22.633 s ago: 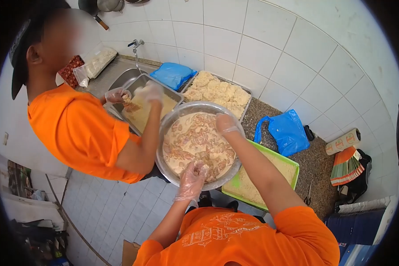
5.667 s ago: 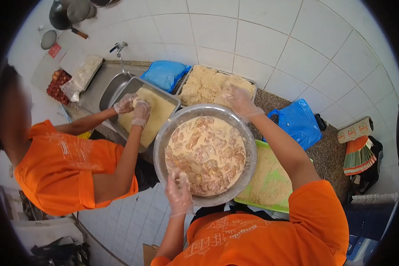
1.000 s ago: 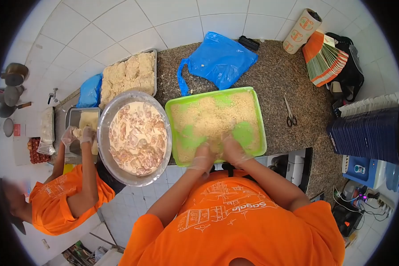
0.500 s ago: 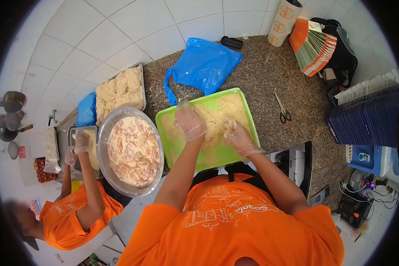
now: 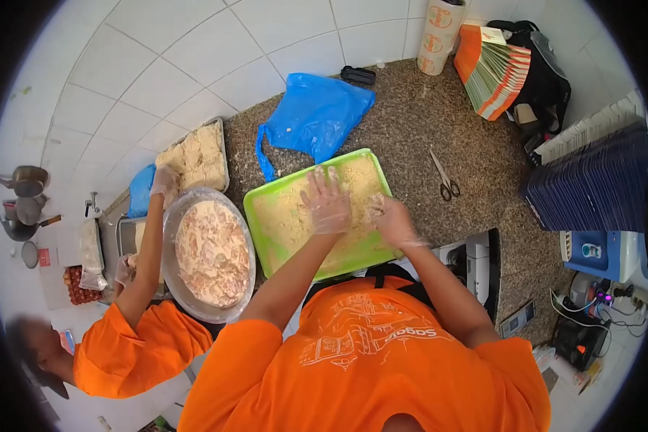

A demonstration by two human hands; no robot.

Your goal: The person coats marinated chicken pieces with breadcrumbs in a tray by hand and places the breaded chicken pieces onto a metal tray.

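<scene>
Under both hands lies a bright green tray [image 5: 266,252] with pale yellow crumbs [image 5: 284,209] spread across it. My left hand [image 5: 327,205], in a clear plastic glove, rests flat on the crumbs at mid-tray with its fingers spread. At the tray's right side is my right hand [image 5: 394,221], also gloved, its fingers curled together. Crumbs cake those fingertips, and whatever they may hold is hidden. Left of the tray stands a big round bowl [image 5: 170,263] filled with raw meat pieces [image 5: 212,252] in a creamy liquid.
A co-worker's gloved hand [image 5: 165,181] touches a metal tray of breaded pieces [image 5: 198,158] behind the bowl. A blue plastic bag [image 5: 320,111] lies beyond the green tray. Scissors [image 5: 445,176] lie on the granite counter [image 5: 425,122] to the right. Stacked dark blue boxes [image 5: 590,180] stand far right.
My left hand has moved from a blurred sweep to lying flat, fingers spread. Crumbs cover more of the tray's left side. The co-worker's hand has gone from a container to the breaded pieces.
</scene>
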